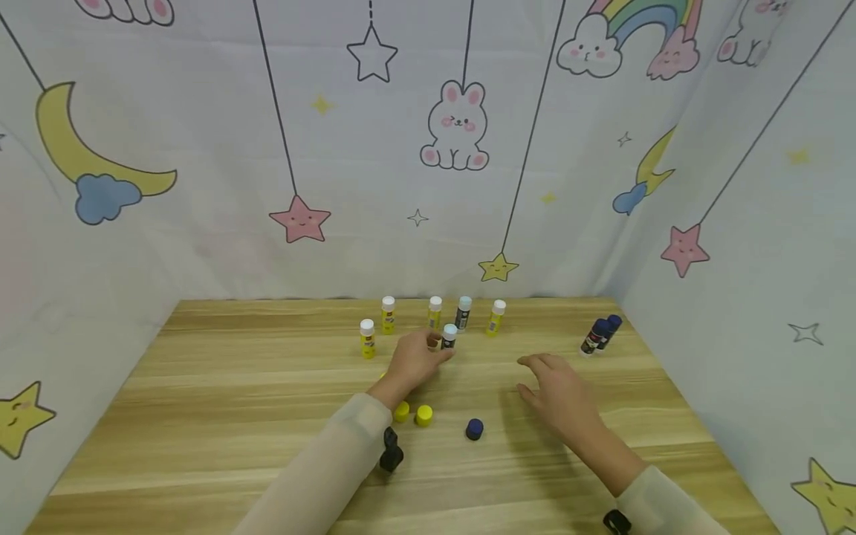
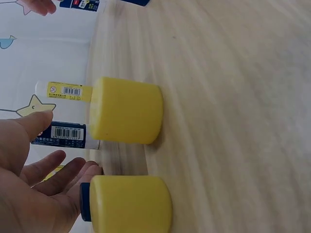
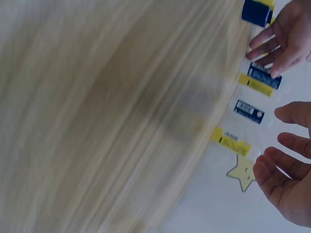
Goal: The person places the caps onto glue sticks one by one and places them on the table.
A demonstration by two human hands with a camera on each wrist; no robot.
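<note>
My left hand [image 1: 416,360] is spread around a navy-labelled glue stick [image 1: 449,338] with a white top, which stands upright on the table. Its thumb overlaps the stick in the left wrist view, while the other fingers [image 2: 60,167] are parted below it with a gap showing. Behind it stand another navy glue stick [image 1: 463,315] and a yellow one [image 1: 435,315]. My right hand [image 1: 558,394] hovers over the table further right, fingers loosely bent with nothing between them. Nearer to me lie yellow caps [image 1: 424,415] and a navy cap [image 1: 474,429]; my left forearm partly hides others.
More yellow glue sticks with white tops stand at the back left [image 1: 368,342] and right of the row [image 1: 495,319]. Two navy-capped glue sticks [image 1: 594,336] stand near the table's right edge. A printed curtain [image 1: 374,163] hangs behind and beside the wooden table [image 1: 221,401].
</note>
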